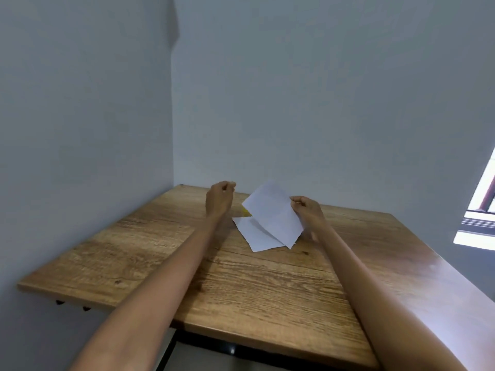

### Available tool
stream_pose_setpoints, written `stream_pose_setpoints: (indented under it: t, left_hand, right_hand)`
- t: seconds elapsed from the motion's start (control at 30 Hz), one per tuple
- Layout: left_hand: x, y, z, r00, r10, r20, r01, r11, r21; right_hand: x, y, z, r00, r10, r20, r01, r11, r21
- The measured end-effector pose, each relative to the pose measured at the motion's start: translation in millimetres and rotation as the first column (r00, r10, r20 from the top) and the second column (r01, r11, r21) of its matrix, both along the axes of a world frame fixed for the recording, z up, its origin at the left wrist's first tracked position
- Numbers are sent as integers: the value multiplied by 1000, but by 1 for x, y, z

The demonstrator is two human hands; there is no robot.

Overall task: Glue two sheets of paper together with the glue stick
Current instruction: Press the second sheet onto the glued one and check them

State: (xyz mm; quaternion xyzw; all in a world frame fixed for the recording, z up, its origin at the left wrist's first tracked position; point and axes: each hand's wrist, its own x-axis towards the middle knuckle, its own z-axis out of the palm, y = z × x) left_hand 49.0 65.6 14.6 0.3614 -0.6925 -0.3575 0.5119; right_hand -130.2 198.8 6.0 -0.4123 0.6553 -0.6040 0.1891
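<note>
Walls (pixel 294 89) of pale grey meet in a corner behind a wooden bench (pixel 241 285), with a window (pixel 482 210) at the right edge. Both forearms reach across the bench. The right hand (pixel 305 207) pinches the right edge of the upper sheet (pixel 273 212); that sheet is lifted and tilted, its long axis running from far-left to near-right, its near corner pointing down at the bench below the grip. Just left of and beneath that grip, the lower sheet (pixel 254 234) lies flat on the bench, partly covered. The left hand (pixel 219 196) hovers left of the sheets with fingers curled; whether it holds anything cannot be told. A small yellow thing (pixel 244 210) peeks out at the upper sheet's left edge, too hidden to identify.
</note>
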Motion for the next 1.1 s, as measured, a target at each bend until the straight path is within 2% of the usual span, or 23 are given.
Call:
stream_pose_setpoints:
  t: [0.03, 0.07, 0.1, 0.17, 0.23, 0.27, 0.3, 0.33, 0.43, 0.5, 0.53, 0.6, 0.67, 0.73, 0.83, 0.9, 0.93, 1.0, 1.03, 1.1]
  left_hand:
    - [2, 1, 10, 990, -73, -122, 72, 997, -9]
    - [5, 3, 21, 973, -164, -164, 159, 986, -44]
    - [7, 4, 33, 961, -257, -103, 247, 964, -96]
    - [8, 4, 54, 893, -374, 251, 419, 894, -157]
    - [7, 7, 67, 681, -385, 623, 543, 836, -77]
    - [6, 8, 70, 587, -386, 711, 562, 827, -16]
    - [5, 9, 69, 551, -394, 735, 556, 831, 29]
    - [5, 10, 67, 573, -414, 707, 535, 843, 59]
    - [6, 12, 50, 796, -441, 415, 440, 892, 105]
    - [9, 12, 34, 904, -388, 182, 364, 919, 152]
    - [10, 14, 27, 925, -372, 73, 353, 915, 194]
    - [9, 18, 13, 921, -374, -109, 389, 870, 304]
    - [3, 21, 2, 917, -347, -196, 396, 843, 364]
    - [-2, 24, -5, 928, -311, -205, 369, 842, 392]
    - [-6, 25, -8, 936, -306, -174, 352, 830, 433]
    - [-1, 21, -7, 971, -235, -37, 230, 887, 401]
    - [3, 16, -7, 975, -179, 128, 132, 942, 309]
    - [13, 8, -10, 869, -49, 493, 19, 998, 66]
    - [14, 5, -12, 794, -30, 607, 26, 1000, 15]
    - [13, 6, -12, 670, -78, 738, 73, 997, 40]
  right_hand:
    - [3, -2, 5, 997, 19, -73, -20, 1000, -22]
    - [5, -3, 11, 987, 42, -156, -46, 999, -20]
    - [6, -5, 17, 965, 73, -251, -74, 997, 6]
    - [8, -8, 31, 888, 162, -430, -133, 986, 97]
    - [11, -10, 46, 828, 237, -508, -188, 971, 147]
    - [13, -11, 53, 819, 254, -514, -205, 967, 150]
    - [15, -11, 58, 821, 251, -513, -208, 968, 141]
    - [16, -12, 61, 830, 225, -510, -190, 974, 119]
    - [11, -14, 56, 888, -30, -458, 4, 998, -57]
    - [7, -10, 44, 944, -177, -280, 136, 978, -159]
    - [5, -9, 36, 963, -206, -177, 180, 972, -151]
    - [4, -8, 15, 985, -169, -21, 166, 982, -84]
    - [7, -8, -4, 995, -28, 100, 33, 998, -50]
    - [12, -8, -8, 985, 74, 158, -70, 997, -30]
    - [12, -8, 2, 976, 100, 193, -101, 995, -8]
    - [10, -8, 4, 968, 121, 221, -127, 992, 16]
    - [9, -7, 3, 964, 126, 234, -139, 990, 38]
    - [5, -7, -4, 957, 117, 267, -145, 986, 87]
    - [2, -6, -8, 952, 113, 283, -149, 983, 109]
    - [-4, -5, -10, 942, 118, 314, -167, 977, 135]
